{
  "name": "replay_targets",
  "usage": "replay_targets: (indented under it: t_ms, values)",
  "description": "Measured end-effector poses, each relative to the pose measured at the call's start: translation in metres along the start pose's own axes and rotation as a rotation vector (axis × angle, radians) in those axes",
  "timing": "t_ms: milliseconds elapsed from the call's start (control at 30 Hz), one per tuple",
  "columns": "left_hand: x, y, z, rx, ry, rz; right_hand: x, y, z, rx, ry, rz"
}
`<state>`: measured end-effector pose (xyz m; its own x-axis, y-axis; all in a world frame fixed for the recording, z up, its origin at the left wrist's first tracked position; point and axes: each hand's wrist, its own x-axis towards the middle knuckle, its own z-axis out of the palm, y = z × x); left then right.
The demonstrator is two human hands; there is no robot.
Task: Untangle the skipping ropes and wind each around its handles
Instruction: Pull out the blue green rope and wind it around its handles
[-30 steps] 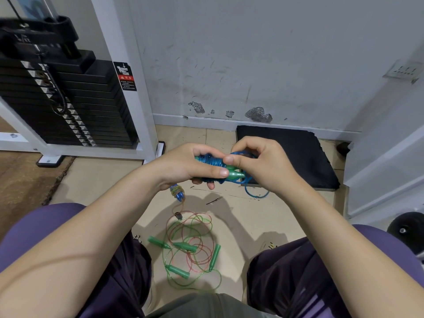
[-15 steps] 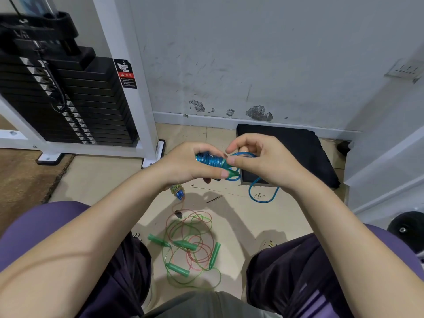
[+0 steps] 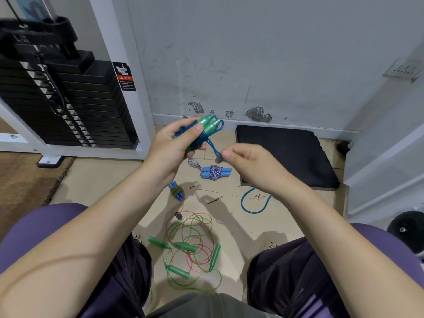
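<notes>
Separating since a moment ago: left hand [image 3: 177,143] clamped on wound green handles [image 3: 207,125], right hand [image 3: 241,161] pinching blue rope [image 3: 212,148] drawn taut; winding nearly finished, green-and-pink tangle [image 3: 190,246] on floor [image 3: 96,180] untouched

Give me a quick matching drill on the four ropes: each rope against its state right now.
Ropes:
1. blue rope
2. purple-white rope
3. small blue-handled rope
4. green and pink ropes

States:
A. tangled loose on the floor between the knees
B. bundled on the floor, one loop sticking out
C. partly wound on green handles in the left hand, free part pinched by the right hand
D. tightly wound, lying near the left wrist

Pairs: 1-C, 2-B, 3-D, 4-A
</notes>
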<state>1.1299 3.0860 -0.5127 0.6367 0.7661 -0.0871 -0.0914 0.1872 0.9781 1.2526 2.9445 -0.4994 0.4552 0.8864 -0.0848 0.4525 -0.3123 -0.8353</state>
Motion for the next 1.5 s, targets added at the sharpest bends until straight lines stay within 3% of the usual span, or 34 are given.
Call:
replay_targets:
  t_ms: [100,267,367,533,633,767,900,1133,1500]
  values:
    - [0.0,-0.003,0.001,-0.186,-0.012,-0.096,0.0,0.005,0.007,-0.017,-0.1,0.06]
    - [0.0,-0.004,0.002,-0.367,-0.16,-0.217,0.002,0.003,0.017,-0.197,-0.125,0.062]
    - [0.001,-0.005,0.001,-0.24,-0.074,-0.194,0.001,0.0,0.022,-0.187,-0.122,0.022]
    - [-0.005,-0.011,0.005,0.242,0.023,0.087,0.0,-0.002,0.023,-0.212,-0.087,-0.114]
    - [-0.005,-0.012,0.003,0.259,-0.035,0.065,-0.002,-0.003,0.018,-0.185,-0.073,-0.177]
    - [-0.002,-0.011,-0.001,0.13,-0.253,-0.138,-0.002,-0.002,0.005,-0.091,0.03,-0.225]
    - [-0.005,-0.007,0.002,0.075,-0.4,-0.204,0.002,0.001,-0.004,-0.022,0.134,-0.303]
    - [-0.016,-0.002,0.007,0.315,-0.481,-0.127,0.004,0.006,-0.01,-0.005,0.161,-0.239]
    - [-0.02,0.002,0.003,0.42,-0.58,-0.073,0.007,0.011,-0.016,0.08,0.088,-0.226]
